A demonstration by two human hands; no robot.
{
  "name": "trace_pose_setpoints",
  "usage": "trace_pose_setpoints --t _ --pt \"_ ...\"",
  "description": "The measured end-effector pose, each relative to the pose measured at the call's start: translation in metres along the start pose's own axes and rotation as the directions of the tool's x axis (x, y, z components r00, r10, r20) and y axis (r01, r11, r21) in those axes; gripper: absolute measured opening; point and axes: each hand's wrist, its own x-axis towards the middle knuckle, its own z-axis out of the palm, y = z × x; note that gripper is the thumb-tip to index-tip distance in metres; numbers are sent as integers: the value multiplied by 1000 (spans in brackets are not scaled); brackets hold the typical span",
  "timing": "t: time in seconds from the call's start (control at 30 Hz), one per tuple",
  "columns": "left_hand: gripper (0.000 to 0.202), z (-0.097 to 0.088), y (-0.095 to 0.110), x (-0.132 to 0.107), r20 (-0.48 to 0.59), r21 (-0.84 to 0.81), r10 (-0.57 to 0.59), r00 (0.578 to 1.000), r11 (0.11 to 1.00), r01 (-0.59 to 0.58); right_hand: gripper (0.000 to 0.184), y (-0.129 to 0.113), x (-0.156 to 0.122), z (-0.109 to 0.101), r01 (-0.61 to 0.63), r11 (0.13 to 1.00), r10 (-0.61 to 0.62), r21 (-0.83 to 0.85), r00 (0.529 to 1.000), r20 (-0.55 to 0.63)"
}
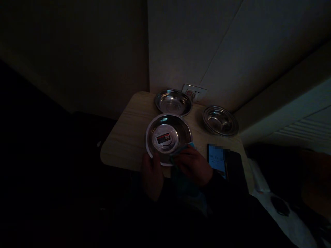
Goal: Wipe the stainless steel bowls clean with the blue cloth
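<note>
In the dim head view, a round metal bowl with a dark printed label on its bottom is tilted toward me over the small table. My left hand pinches its rim at the lower left. A bluish-green cloth is bunched in my right hand, whose fingers press it on the bowl's lower right side. Part of the cloth hangs down below, lost in shadow. Behind this bowl a second shallow metal bowl lies on the table.
More nested metal bowls stand at the table's right back. A phone with a lit screen lies at the right in a dark case. A wall socket sits behind the light wooden table. Bedding is at the lower right.
</note>
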Motion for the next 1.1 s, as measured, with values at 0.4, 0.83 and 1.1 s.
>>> trace_pose_setpoints --t 0.4,0.83,1.1 --pt "22 -2 1 2 -12 -1 32 999 999 -32 13 -2 0 0 -6 999 7 53 1000 -13" --pt "22 -3 2 0 -16 32 34 999 999 -33 12 -3 1 1 22 999 -22 47 1000 -5" --pt "23 -1 -3 1 12 -24 34 999 999 -33 12 -5 4 -2 8 998 -9 59 1000 16"
